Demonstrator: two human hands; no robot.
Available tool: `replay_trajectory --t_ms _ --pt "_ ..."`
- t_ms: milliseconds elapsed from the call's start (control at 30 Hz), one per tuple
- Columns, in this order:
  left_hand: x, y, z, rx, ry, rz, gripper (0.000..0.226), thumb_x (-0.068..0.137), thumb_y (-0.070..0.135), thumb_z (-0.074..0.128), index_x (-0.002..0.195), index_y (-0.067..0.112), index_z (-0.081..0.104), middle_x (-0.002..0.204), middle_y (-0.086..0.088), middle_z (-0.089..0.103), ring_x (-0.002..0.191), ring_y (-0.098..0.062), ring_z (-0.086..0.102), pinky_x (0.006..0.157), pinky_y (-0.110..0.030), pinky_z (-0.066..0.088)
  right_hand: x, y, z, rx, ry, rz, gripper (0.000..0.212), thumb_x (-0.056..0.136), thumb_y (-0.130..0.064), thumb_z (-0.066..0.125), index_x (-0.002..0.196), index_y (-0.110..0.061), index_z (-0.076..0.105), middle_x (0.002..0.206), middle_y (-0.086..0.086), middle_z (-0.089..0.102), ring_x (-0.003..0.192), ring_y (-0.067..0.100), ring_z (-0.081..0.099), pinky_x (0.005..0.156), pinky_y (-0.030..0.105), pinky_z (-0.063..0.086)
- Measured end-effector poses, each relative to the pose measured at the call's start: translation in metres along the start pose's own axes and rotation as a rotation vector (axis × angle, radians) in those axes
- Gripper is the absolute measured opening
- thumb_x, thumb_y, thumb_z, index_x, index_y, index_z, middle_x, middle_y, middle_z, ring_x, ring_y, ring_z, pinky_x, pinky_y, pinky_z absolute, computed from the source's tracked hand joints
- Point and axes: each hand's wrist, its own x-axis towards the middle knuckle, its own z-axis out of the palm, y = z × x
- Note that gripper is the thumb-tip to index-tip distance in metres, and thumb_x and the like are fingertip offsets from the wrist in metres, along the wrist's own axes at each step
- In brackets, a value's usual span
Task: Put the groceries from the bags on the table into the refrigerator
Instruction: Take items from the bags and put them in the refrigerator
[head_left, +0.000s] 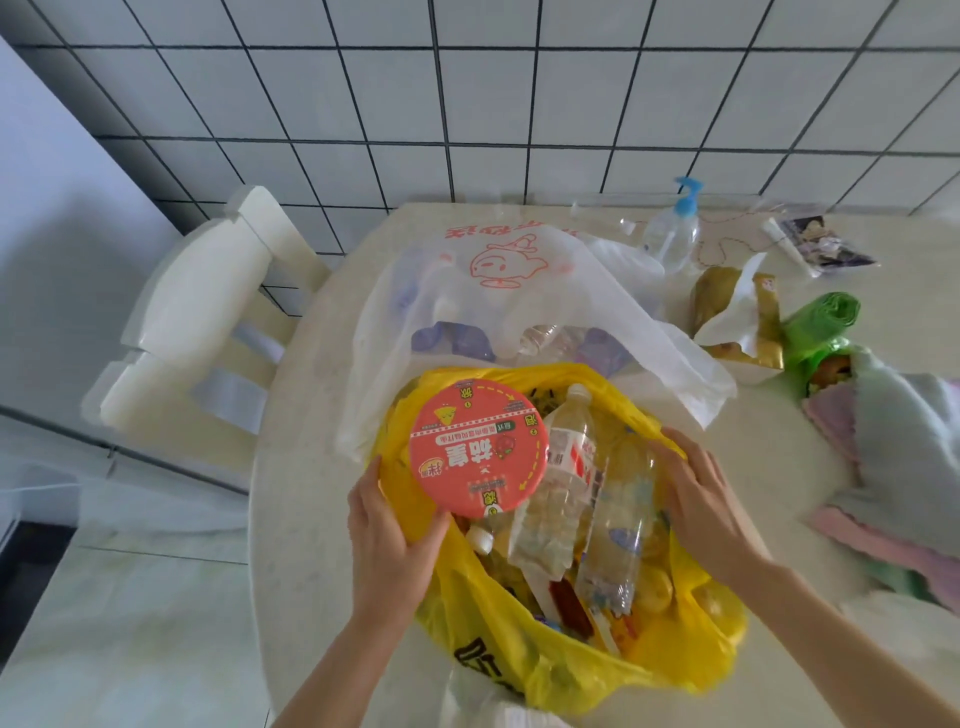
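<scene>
A yellow plastic bag (550, 670) stands open on the round table (301, 519) just in front of me. Inside it lie a red-lidded instant noodle bowl (478, 448), two clear plastic bottles (563, 483) and several smaller packets. My left hand (387, 540) grips the bag's left rim, thumb against the bowl's lower edge. Spread on the bag's right rim, my right hand (701, 493) holds that side apart. Behind it sits a white plastic bag (519, 291) with red print, holding bottles and purple-labelled items.
A pump bottle with a blue top (675, 228), a gold snack packet (748, 322), a green bag roll (821, 322) and bundled cloth (904, 447) lie at the table's right. A white chair (208, 312) stands at the left, against the tiled wall (467, 104).
</scene>
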Motion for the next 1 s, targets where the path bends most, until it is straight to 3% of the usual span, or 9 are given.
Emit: replay_trajectory --t_ms 100,233,367,433,533,700,867,1000 --pt "-0.024 -0.006 0.004 0.308 0.064 0.249 0.098 0.068 0.035 0.084 0.144 0.01 0.027 0.138 -0.016 0.038 0.124 -0.036 0.041 0.1 -0.051 0.04 -0.02 0.007 0.006 -0.088 -0.042 0.043 0.064 0.075 0.005 0.07 0.135 -0.007 0.05 0.141 0.013 0.045 0.125 0.037 0.048 0.089 0.052 0.053" --pt "-0.046 -0.016 0.01 0.489 0.021 0.623 0.068 0.063 0.017 0.082 0.12 0.018 0.047 0.123 -0.008 0.047 0.117 -0.036 0.049 0.091 -0.055 0.045 -0.029 0.012 0.012 -0.205 -0.076 0.026 0.065 0.078 -0.004 0.072 0.138 -0.003 0.048 0.144 0.008 0.046 0.128 0.031 0.05 0.099 0.047 0.048" --pt "-0.044 -0.03 0.007 0.687 -0.145 0.87 0.04 0.077 0.016 0.049 0.116 0.024 0.058 0.128 0.003 0.055 0.133 -0.029 0.044 0.104 -0.049 0.031 -0.017 0.012 0.011 -0.269 -0.118 0.046 0.065 0.079 -0.011 0.071 0.139 -0.003 0.047 0.145 0.009 0.047 0.129 0.031 0.049 0.101 0.047 0.046" --pt "-0.041 -0.034 0.004 0.732 -0.232 0.845 0.034 0.078 0.023 0.043 0.101 0.026 0.067 0.128 0.004 0.058 0.134 -0.026 0.045 0.105 -0.05 0.028 -0.008 0.014 0.007 -0.292 -0.137 0.084 0.059 0.087 -0.016 0.065 0.141 -0.006 0.044 0.148 0.008 0.043 0.132 0.03 0.046 0.104 0.044 0.043" --pt "-0.037 -0.038 -0.003 0.715 -0.282 0.758 0.02 0.078 0.031 0.045 0.075 0.026 0.064 0.106 0.007 0.062 0.12 -0.017 0.05 0.1 -0.043 0.03 0.006 0.024 0.003 -0.266 -0.21 0.132 0.052 0.1 -0.028 0.041 0.148 -0.01 0.031 0.156 0.002 0.028 0.143 0.022 0.03 0.114 0.036 0.028" --pt "-0.04 -0.052 -0.017 0.597 -0.292 0.613 0.009 0.079 0.036 0.049 0.082 0.029 0.056 0.092 0.018 0.054 0.104 -0.004 0.052 0.096 -0.033 0.027 0.017 0.037 -0.005 -0.084 -0.235 0.2 0.047 0.102 -0.028 0.035 0.146 -0.012 0.037 0.151 0.005 0.037 0.139 0.026 0.034 0.117 0.037 0.024" --pt "-0.049 -0.048 -0.019 0.55 -0.257 0.536 0.017 0.083 0.037 0.045 0.086 0.032 0.062 0.097 0.02 0.057 0.106 -0.002 0.051 0.097 -0.035 0.024 0.006 0.025 -0.001 -0.04 -0.137 0.237 0.038 0.093 -0.008 0.053 0.13 0.002 0.053 0.13 0.023 0.055 0.119 0.043 0.053 0.104 0.046 0.04" --pt "-0.054 -0.016 -0.01 0.483 -0.218 0.598 0.027 0.082 0.029 0.047 0.099 0.026 0.068 0.103 0.015 0.062 0.106 -0.004 0.053 0.094 -0.034 0.028 -0.009 -0.002 -0.01 -0.036 -0.116 0.241 0.04 0.085 -0.003 0.061 0.124 -0.001 0.058 0.138 0.021 0.047 0.128 0.043 0.042 0.106 0.048 0.037"
